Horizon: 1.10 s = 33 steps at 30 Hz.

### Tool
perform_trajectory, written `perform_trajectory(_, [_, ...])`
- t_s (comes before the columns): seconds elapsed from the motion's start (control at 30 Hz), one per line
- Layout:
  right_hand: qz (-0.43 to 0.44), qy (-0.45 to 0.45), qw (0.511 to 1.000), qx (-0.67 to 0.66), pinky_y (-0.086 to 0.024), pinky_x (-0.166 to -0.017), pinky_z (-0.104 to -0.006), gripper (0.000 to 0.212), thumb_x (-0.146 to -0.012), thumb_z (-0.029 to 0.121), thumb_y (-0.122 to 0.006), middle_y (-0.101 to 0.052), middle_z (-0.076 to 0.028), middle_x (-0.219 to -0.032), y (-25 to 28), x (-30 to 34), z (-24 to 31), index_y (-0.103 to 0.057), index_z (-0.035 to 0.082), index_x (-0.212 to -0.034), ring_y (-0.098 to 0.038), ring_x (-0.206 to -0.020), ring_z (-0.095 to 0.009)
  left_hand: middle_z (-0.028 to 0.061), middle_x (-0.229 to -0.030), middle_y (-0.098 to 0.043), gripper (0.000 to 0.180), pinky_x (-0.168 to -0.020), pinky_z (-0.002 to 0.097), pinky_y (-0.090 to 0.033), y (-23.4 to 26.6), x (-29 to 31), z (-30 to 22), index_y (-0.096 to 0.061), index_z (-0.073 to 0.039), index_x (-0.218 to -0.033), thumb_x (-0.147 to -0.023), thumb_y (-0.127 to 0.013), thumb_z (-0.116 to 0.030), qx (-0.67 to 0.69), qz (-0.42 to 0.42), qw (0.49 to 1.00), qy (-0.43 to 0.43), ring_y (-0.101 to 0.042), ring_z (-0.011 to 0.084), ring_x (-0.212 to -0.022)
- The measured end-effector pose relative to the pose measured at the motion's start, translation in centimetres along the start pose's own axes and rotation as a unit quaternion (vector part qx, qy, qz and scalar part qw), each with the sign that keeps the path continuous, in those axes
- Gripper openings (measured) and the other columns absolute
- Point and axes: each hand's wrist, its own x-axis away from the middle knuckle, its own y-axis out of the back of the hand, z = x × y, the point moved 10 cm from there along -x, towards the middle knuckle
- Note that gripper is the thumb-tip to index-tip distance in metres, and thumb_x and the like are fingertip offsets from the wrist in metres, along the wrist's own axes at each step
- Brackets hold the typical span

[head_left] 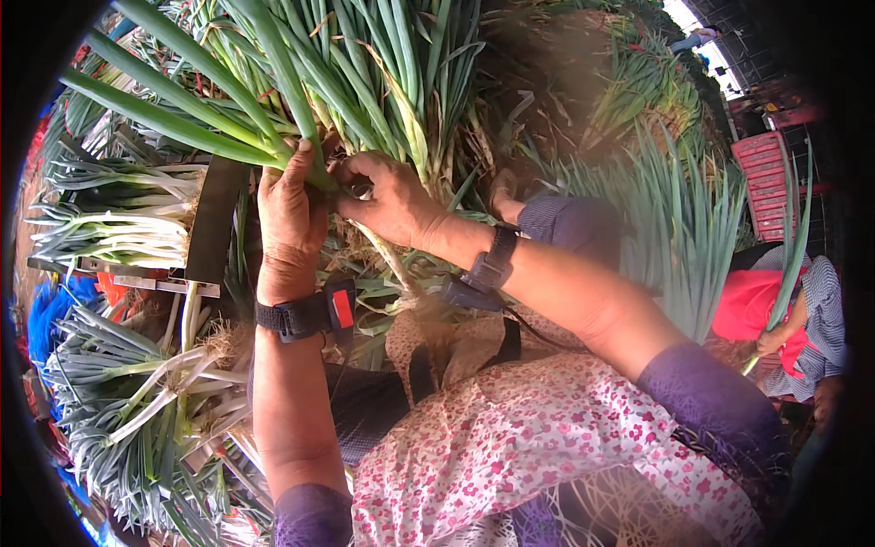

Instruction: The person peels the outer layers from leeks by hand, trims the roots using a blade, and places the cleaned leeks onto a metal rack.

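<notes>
A large green onion (pixel 223 123) is in my left hand (pixel 293 210), whose thumb presses on the stalk where the long green leaves fan out toward the upper left. My right hand (pixel 394 196) meets it from the right, with thumb and curled fingers pinched at the side of the same stalk. Below the fingers a pale stem (pixel 390 260) slants down toward my lap; whether it belongs to the held onion I cannot tell. Just beyond both hands stands a thick pile of green onions (pixel 392 73).
To the left, trimmed green onions (pixel 137 237) lie in a metal-sided rack (pixel 219 219). More green onions with roots (pixel 137 392) are heaped at the lower left. On the right stand upright onion leaves (pixel 674 228), a red crate (pixel 766 178) and another person in a red apron (pixel 752 305).
</notes>
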Motion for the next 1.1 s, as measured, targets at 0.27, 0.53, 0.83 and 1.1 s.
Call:
perform_trajectory(0.27, [0.084, -0.088, 0.983, 0.135, -0.049, -0.064, -0.0412, 0.026, -0.078, 0.029, -0.056, -0.062, -0.019, -0.075, -0.3, 0.0, -1.0, -0.062, 0.007, -0.091, -0.061, -0.070, -0.035, 0.0127, -0.127, -0.046, 0.045, -0.102, 0.0425, -0.030, -2.1, 0.5, 0.7, -0.040, -0.005, -0.129, -0.088, -0.053, -0.017, 0.109, 0.075, 0.990, 0.044, -0.041, 0.0280, -0.120])
perform_trajectory(0.53, [0.154, -0.187, 0.960, 0.140, -0.048, -0.067, -0.0418, 0.020, -0.080, 0.017, -0.051, -0.062, -0.021, -0.079, -1.8, 0.1, -5.8, -0.062, 0.002, -0.087, -0.061, -0.077, -0.036, 0.0065, -0.122, -0.050, 0.040, -0.099, 0.0385, -0.032, -2.2, 0.7, 1.7, -0.042, -0.008, -0.129, -0.090, -0.052, -0.013, 0.051, 0.052, 0.997, 0.023, -0.045, 0.0219, -0.112])
perform_trajectory(0.83, [0.090, -0.151, 0.984, -0.013, -0.049, -0.066, -0.0352, 0.023, -0.078, 0.022, -0.059, -0.064, -0.017, -0.079, -0.2, 0.9, -5.3, -0.065, 0.003, -0.090, -0.063, -0.073, -0.028, 0.0029, -0.107, -0.054, 0.033, -0.091, 0.0373, -0.038, -1.1, 0.0, 1.5, -0.048, -0.009, -0.121, -0.089, -0.055, -0.013, 0.055, 0.046, 0.997, 0.038, -0.049, 0.0181, -0.101])
perform_trajectory(1.1, [0.039, -0.063, 0.994, 0.081, -0.050, -0.064, -0.0325, 0.020, -0.074, 0.021, -0.067, -0.065, -0.011, -0.075, 0.7, 0.6, -2.6, -0.065, 0.004, -0.083, -0.064, -0.069, -0.024, 0.0029, -0.106, -0.054, 0.033, -0.087, 0.0360, -0.040, -0.9, 0.0, 0.9, -0.048, -0.009, -0.120, -0.089, -0.056, -0.015, 0.026, 0.019, 0.999, -0.002, -0.050, 0.0176, -0.097])
